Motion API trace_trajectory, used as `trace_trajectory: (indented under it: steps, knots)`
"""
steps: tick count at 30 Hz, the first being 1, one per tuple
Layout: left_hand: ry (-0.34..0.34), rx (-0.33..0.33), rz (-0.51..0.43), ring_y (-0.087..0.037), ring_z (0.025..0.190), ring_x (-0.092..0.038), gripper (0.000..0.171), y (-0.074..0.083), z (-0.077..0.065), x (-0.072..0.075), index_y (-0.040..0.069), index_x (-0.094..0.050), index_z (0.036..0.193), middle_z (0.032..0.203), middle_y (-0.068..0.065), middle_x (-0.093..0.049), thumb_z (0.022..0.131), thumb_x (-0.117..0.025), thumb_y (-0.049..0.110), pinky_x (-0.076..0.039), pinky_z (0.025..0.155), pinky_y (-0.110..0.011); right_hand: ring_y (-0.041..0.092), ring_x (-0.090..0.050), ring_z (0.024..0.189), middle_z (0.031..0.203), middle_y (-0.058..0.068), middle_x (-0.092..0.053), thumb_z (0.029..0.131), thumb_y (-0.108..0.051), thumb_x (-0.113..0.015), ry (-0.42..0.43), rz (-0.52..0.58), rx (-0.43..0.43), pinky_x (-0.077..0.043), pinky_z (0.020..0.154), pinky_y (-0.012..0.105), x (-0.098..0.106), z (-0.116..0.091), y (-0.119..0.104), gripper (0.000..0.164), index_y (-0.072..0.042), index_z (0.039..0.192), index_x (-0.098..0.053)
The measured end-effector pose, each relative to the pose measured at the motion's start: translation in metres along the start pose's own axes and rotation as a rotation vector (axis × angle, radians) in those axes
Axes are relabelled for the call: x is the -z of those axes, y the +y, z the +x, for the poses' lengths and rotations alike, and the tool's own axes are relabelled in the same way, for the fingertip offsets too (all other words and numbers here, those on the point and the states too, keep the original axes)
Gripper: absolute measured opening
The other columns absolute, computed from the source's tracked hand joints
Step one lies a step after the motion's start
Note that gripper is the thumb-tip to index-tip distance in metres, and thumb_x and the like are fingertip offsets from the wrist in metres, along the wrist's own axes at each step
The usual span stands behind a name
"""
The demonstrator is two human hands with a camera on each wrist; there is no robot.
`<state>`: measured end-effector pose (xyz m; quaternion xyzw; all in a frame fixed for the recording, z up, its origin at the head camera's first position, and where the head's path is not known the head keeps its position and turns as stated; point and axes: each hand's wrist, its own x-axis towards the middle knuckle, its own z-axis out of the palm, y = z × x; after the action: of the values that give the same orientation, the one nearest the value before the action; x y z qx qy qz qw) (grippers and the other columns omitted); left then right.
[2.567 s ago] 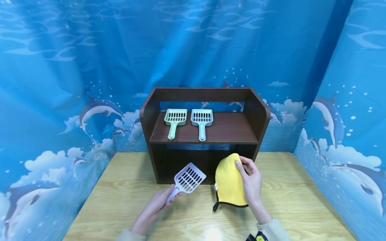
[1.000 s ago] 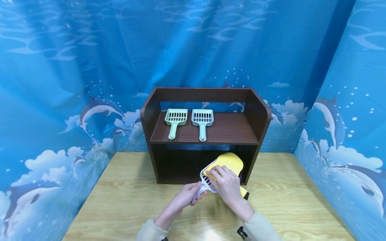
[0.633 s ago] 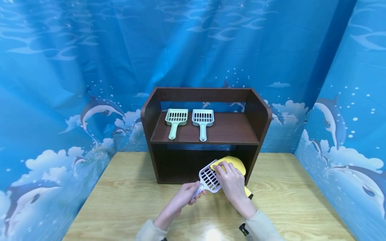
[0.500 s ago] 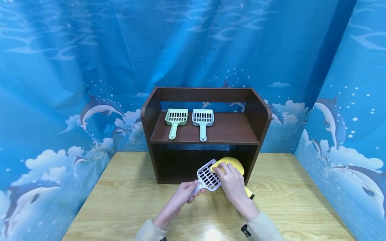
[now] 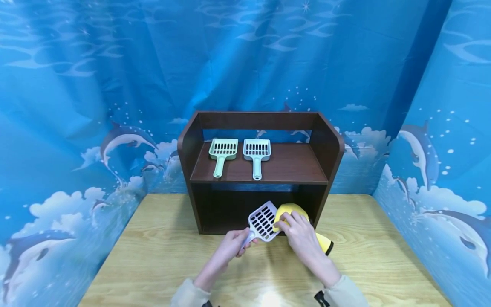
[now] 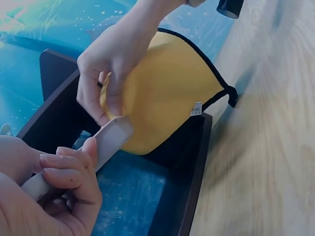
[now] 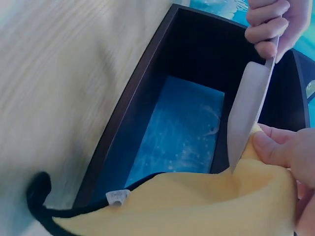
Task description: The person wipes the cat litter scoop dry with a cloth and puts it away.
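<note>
My left hand (image 5: 232,244) grips the handle of a pale purple slotted litter scoop (image 5: 262,221), its head tilted up and toward the right. My right hand (image 5: 301,236) pinches a yellow cloth mitt (image 5: 293,208) against the right edge of the scoop's head. Black trim, a hanging loop and a small white label show on the mitt (image 6: 167,93) in the left wrist view. Seen from the right wrist, the scoop (image 7: 248,101) stands nearly edge-on, its side wall meeting the folded mitt (image 7: 206,201) by the thumb.
Behind the hands stands a dark brown two-level shelf (image 5: 297,164) on a light wood table (image 5: 153,251). Its upper level carries a green litter scoop (image 5: 219,165) and a pale blue one (image 5: 257,166), side by side. Blue dolphin-print curtains (image 5: 153,64) enclose the back and sides.
From apart, both hands came together, the mitt covering much of the scoop's head. Since then the mitt has slid right to its edge, uncovering the slots, and the scoop has shifted slightly left.
</note>
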<state>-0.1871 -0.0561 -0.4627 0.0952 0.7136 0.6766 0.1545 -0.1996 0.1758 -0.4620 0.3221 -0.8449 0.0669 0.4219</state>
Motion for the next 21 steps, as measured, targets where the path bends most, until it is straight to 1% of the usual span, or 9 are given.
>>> trace_trajectory:
  steps: [3, 6, 11, 14, 17, 19, 21]
  knots:
    - [-0.003, 0.002, -0.009, -0.002, 0.053, -0.035, 0.046, -0.002, 0.002, -0.006, -0.015, -0.066, 0.106, 0.068, 0.004, -0.05, 0.109, -0.042, 0.025, -0.027, 0.048, -0.014, 0.02, -0.052, 0.078, 0.088, 0.0, -0.061, 0.086, -0.007, -0.052, 0.009, 0.0, 0.011, -0.044, 0.061, 0.033, -0.003, 0.0, -0.008, 0.019, -0.012, 0.083, -0.07]
    - [0.007, 0.003, -0.016, -0.002, 0.052, -0.036, 0.045, -0.004, 0.004, -0.011, -0.013, -0.066, 0.106, 0.068, 0.004, -0.05, 0.109, -0.042, 0.025, -0.027, 0.048, -0.014, 0.019, -0.053, 0.077, 0.088, -0.001, -0.061, 0.084, -0.004, -0.053, 0.008, 0.004, 0.02, -0.043, 0.06, 0.03, -0.006, 0.0, -0.018, 0.019, -0.011, 0.084, -0.07]
    - [0.027, 0.0, -0.023, -0.003, 0.052, -0.037, 0.045, -0.004, 0.004, -0.013, -0.012, -0.066, 0.108, 0.069, 0.004, -0.052, 0.109, -0.044, 0.026, -0.028, 0.048, -0.014, 0.017, -0.052, 0.077, 0.09, -0.002, -0.061, 0.083, 0.001, -0.049, -0.009, 0.019, 0.016, -0.043, 0.061, 0.028, -0.009, -0.002, -0.026, 0.026, -0.013, 0.086, -0.071]
    - [0.028, 0.005, -0.014, -0.003, 0.053, -0.037, 0.045, -0.003, 0.003, -0.01, -0.013, -0.066, 0.109, 0.07, 0.003, -0.053, 0.109, -0.044, 0.027, -0.028, 0.048, -0.014, 0.018, -0.053, 0.079, 0.092, -0.002, -0.062, 0.084, -0.001, -0.048, -0.023, 0.011, 0.036, -0.042, 0.062, 0.029, -0.008, -0.003, -0.024, 0.027, -0.015, 0.086, -0.071]
    - [0.017, 0.006, 0.006, -0.003, 0.053, -0.036, 0.046, -0.003, 0.002, -0.007, -0.013, -0.066, 0.109, 0.07, 0.003, -0.053, 0.109, -0.043, 0.027, -0.028, 0.048, -0.014, 0.019, -0.053, 0.081, 0.094, 0.0, -0.063, 0.084, -0.006, -0.051, -0.035, -0.005, 0.063, -0.043, 0.063, 0.031, -0.006, -0.006, -0.017, 0.023, -0.014, 0.088, -0.072]
    - [0.004, 0.008, 0.017, -0.003, 0.053, -0.036, 0.047, -0.003, 0.001, -0.005, -0.013, -0.066, 0.107, 0.069, 0.003, -0.051, 0.109, -0.043, 0.027, -0.028, 0.048, -0.014, 0.02, -0.053, 0.083, 0.094, 0.0, -0.062, 0.084, -0.006, -0.051, -0.038, -0.006, 0.058, -0.044, 0.065, 0.033, -0.004, -0.008, -0.011, 0.023, -0.014, 0.088, -0.072]
    - [-0.006, 0.008, 0.027, -0.003, 0.053, -0.036, 0.047, -0.004, 0.0, -0.003, -0.014, -0.066, 0.106, 0.069, 0.003, -0.051, 0.109, -0.043, 0.027, -0.027, 0.048, -0.014, 0.021, -0.054, 0.083, 0.094, 0.0, -0.062, 0.084, -0.005, -0.055, -0.034, 0.007, 0.036, -0.045, 0.065, 0.035, -0.003, -0.01, -0.005, 0.02, -0.014, 0.088, -0.072]
